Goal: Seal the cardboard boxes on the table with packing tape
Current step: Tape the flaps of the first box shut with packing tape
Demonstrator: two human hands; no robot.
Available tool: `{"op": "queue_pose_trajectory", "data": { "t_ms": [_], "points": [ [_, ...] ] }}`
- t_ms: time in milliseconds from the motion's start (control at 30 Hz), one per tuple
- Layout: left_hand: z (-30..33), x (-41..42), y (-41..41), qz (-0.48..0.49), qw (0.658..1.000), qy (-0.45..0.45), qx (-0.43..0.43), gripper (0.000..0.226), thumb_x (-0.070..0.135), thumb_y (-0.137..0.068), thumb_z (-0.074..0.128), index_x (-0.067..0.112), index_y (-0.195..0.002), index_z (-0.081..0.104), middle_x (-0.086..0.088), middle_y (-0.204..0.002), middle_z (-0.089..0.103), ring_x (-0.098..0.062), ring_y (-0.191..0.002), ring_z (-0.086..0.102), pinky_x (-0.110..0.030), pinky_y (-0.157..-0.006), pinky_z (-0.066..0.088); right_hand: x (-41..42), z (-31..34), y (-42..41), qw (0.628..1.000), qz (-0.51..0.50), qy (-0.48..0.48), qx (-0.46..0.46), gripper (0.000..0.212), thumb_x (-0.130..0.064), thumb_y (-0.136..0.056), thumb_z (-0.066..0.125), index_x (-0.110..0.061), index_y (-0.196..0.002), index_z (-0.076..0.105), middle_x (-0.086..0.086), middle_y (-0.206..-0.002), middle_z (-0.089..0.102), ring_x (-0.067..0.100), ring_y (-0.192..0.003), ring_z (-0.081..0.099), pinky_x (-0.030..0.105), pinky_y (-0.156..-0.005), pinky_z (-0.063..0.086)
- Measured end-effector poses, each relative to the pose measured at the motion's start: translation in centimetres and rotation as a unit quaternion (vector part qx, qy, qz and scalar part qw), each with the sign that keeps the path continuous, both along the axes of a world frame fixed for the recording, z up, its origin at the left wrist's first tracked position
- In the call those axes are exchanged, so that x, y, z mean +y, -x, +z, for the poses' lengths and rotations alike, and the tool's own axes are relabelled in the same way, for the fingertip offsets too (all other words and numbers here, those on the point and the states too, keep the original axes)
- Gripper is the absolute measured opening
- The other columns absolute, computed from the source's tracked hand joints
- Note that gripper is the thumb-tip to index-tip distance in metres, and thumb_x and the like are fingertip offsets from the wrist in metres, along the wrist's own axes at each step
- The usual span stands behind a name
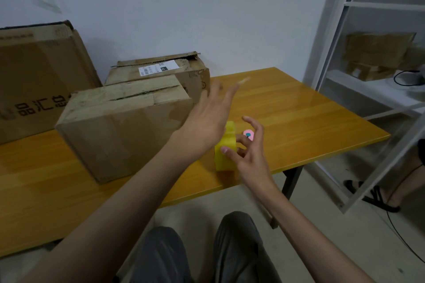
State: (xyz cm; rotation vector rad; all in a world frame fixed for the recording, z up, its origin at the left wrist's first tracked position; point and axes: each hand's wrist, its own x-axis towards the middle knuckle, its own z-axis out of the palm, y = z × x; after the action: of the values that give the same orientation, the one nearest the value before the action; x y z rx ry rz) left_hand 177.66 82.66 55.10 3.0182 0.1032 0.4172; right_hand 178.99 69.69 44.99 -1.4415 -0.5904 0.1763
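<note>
Three cardboard boxes stand on the yellow wooden table [299, 108]. The near box [124, 126] has its top flaps closed with a dark gap along the seam. Behind it sits a worn box with a white label [161, 71], and a large printed box [34, 76] is at the far left. A yellow tape roll [226, 154] stands near the table's front edge, with a small pink item [248, 134] just behind it. My left hand [207, 122] hovers open and blurred by the near box's right end. My right hand [250, 156] has its fingers spread, thumb tip touching the roll.
A white metal shelf [358, 4] holding more cardboard boxes stands to the right of the table. Another person's sandalled foot [372, 193] and a black cable are on the floor under it. My knees show below the table's front edge. Clear tape scraps hang on the wall.
</note>
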Motion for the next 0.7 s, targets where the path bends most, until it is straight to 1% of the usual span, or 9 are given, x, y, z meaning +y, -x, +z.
{"op": "queue_pose_trajectory", "data": {
  "t_ms": [100, 167, 233, 300, 400, 500, 600, 667, 700],
  "points": [
    [1.1, 0.8, -0.4, -0.02, 1.0, 0.012, -0.018, 0.124, 0.013, -0.068, 0.092, 0.029, -0.159, 0.009, -0.01, -0.145, 0.026, -0.031, -0.121, 0.04, -0.043, -0.097, 0.047, -0.4, 0.3, -0.3, 1.0, -0.03, -0.004, -0.009, 0.071, -0.003, -0.092, 0.073, -0.035, -0.139, 0.032, -0.006, -0.094, 0.069, 0.004, -0.082, 0.068, 0.023, -0.075, 0.054],
    [1.6, 0.9, -0.3, -0.044, 0.996, 0.06, -0.045, 0.12, 0.02, -0.071, 0.091, 0.032, -0.159, 0.01, -0.007, -0.144, 0.028, -0.028, -0.124, 0.041, -0.039, -0.101, 0.044, -0.7, 1.4, -1.3, 0.996, -0.085, 0.012, -0.024, 0.065, -0.007, -0.091, 0.075, -0.033, -0.135, 0.034, -0.004, -0.096, 0.068, 0.003, -0.079, 0.067, 0.021, -0.07, 0.053],
    [1.8, 0.9, 0.0, -0.063, 0.989, 0.101, -0.092, 0.111, 0.025, -0.077, 0.087, 0.035, -0.158, 0.013, -0.005, -0.139, 0.033, -0.025, -0.123, 0.045, -0.038, -0.102, 0.044, -1.1, 2.4, -3.5, 0.98, -0.157, 0.094, -0.076, 0.062, -0.012, -0.09, 0.076, -0.028, -0.133, 0.034, -0.005, -0.101, 0.064, 0.006, -0.077, 0.066, 0.023, -0.066, 0.051],
    [2.2, 1.2, 0.4, -0.068, 0.982, 0.12, -0.127, 0.102, 0.03, -0.082, 0.082, 0.037, -0.158, 0.014, -0.005, -0.137, 0.037, -0.023, -0.12, 0.049, -0.037, -0.1, 0.046, -1.6, 2.6, -6.2, 0.932, -0.226, 0.237, -0.154, 0.061, -0.014, -0.089, 0.076, -0.024, -0.132, 0.034, -0.008, -0.099, 0.058, 0.016, -0.078, 0.062, 0.035, -0.064, 0.046],
    [3.6, 2.3, 1.4, -0.059, 0.977, 0.121, -0.163, 0.089, 0.038, -0.091, 0.072, 0.038, -0.158, 0.014, -0.004, -0.139, 0.041, -0.018, -0.121, 0.05, -0.032, -0.096, 0.044, -2.2, 1.4, -9.3, 0.857, -0.284, 0.378, -0.205, 0.058, -0.016, -0.087, 0.075, -0.022, -0.128, 0.034, -0.005, -0.08, 0.055, 0.025, -0.071, 0.058, 0.034, -0.054, 0.033],
    [4.8, 4.8, 3.1, -0.026, 0.971, 0.142, -0.19, 0.081, 0.041, -0.095, 0.066, 0.037, -0.158, 0.016, -0.001, -0.139, 0.045, -0.01, -0.123, 0.046, -0.034, -0.097, 0.044, -2.2, 0.2, -10.5, 0.831, -0.287, 0.436, -0.191, 0.055, -0.021, -0.089, 0.075, -0.021, -0.126, 0.036, 0.002, -0.088, 0.06, 0.03, -0.08, 0.062, 0.036, -0.061, 0.035],
    [5.4, 8.8, 5.0, 0.038, 0.963, 0.164, -0.211, 0.076, 0.048, -0.095, 0.062, 0.039, -0.157, 0.017, -0.001, -0.139, 0.049, -0.017, -0.125, 0.05, -0.043, -0.102, 0.046, -1.0, -0.5, -10.3, 0.81, -0.265, 0.49, -0.184, 0.045, -0.02, -0.093, 0.072, -0.018, -0.123, 0.039, 0.011, -0.106, 0.063, 0.031, -0.088, 0.056, 0.039, -0.067, 0.038],
    [5.4, 12.1, 6.2, 0.097, 0.957, 0.169, -0.213, 0.074, 0.052, -0.096, 0.058, 0.037, -0.157, 0.018, -0.004, -0.141, 0.05, -0.024, -0.129, 0.05, -0.049, -0.107, 0.042, 0.4, -0.3, -10.0, 0.777, -0.275, 0.524, -0.213, 0.043, -0.018, -0.093, 0.067, -0.016, -0.128, 0.043, 0.017, -0.124, 0.054, 0.036, -0.11, 0.05, 0.044, -0.085, 0.04],
    [5.3, 14.0, 6.9, 0.139, 0.953, 0.167, -0.211, 0.073, 0.055, -0.097, 0.055, 0.036, -0.157, 0.017, -0.007, -0.144, 0.049, -0.03, -0.132, 0.048, -0.054, -0.11, 0.038, 1.5, 0.0, -9.7, 0.778, -0.28, 0.512, -0.232, 0.044, -0.02, -0.094, 0.066, -0.016, -0.132, 0.045, 0.017, -0.13, 0.049, 0.037, -0.119, 0.044, 0.046, -0.094, 0.037]
  ]
}}
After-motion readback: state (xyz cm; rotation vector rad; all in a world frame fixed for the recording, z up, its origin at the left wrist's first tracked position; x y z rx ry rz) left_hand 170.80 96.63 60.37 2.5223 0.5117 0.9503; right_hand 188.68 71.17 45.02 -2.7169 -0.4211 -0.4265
